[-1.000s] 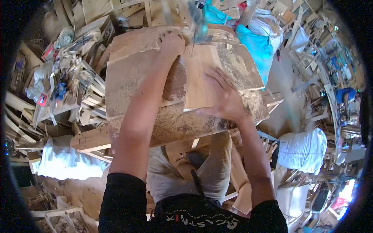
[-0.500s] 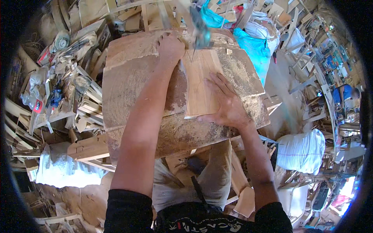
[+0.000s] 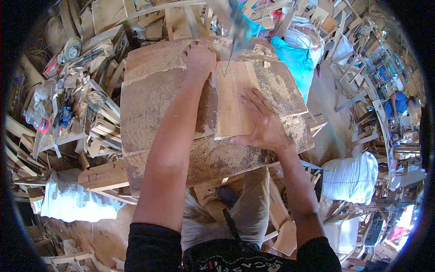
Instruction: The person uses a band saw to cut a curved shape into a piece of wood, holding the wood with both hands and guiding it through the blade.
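Board (image 3: 229,104), pale wood, left side gently curved, lies flat on the worktable (image 3: 149,90), just right of the worktable's middle. Right hand (image 3: 263,122) spread palm-down over the board, fingers straight and apart, thumb at the end facing the worktable's near edge. Left hand (image 3: 200,56) down towards the worktable's far edge, fingers curled (can't tell if it grips anything, thumb side hidden). Teal-and-grey tool (image 3: 242,36) over the worktable's far edge, too blurred to identify; thin dark lines at the board's far end, cut or drawn unclear. Sawdust (image 3: 278,80) coats much of the worktable. Turquoise sack (image 3: 297,63) by its far right corner, white sack (image 3: 351,177) off its near right, clear plastic bottle (image 3: 34,117) and scrap wood strips (image 3: 105,128) off its left.
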### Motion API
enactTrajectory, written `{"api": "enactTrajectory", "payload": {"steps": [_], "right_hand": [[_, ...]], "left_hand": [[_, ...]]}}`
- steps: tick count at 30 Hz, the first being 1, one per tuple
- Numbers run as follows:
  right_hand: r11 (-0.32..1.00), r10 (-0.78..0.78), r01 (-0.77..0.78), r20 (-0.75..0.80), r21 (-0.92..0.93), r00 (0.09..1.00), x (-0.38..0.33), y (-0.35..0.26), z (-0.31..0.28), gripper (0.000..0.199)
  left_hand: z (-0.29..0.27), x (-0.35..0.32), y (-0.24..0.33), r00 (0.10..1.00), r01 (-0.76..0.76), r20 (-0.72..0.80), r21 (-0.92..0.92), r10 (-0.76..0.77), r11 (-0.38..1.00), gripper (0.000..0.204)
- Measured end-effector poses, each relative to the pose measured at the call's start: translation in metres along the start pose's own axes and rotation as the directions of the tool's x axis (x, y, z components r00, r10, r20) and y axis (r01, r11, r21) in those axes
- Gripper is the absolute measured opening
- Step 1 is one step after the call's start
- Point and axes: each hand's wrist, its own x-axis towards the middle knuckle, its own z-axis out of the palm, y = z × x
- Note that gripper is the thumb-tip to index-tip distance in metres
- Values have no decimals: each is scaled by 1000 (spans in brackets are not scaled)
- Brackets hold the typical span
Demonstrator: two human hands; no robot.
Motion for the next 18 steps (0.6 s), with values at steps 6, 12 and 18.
{"api": "enactTrajectory", "payload": {"steps": [6,12,18], "right_hand": [[1000,9,-9,-6,10,1000,2,-3,1,109],[999,18,-17,-26,28,1000,3,-5,5,108],[1000,12,-11,-39,21,999,5,-7,7,107]], "left_hand": [[1,-2,1,997,-4,-74,22,6,1000,53],[1,4,2,999,29,-27,67,-27,997,54],[1,5,2,996,3,-91,17,-2,1000,50]]}}
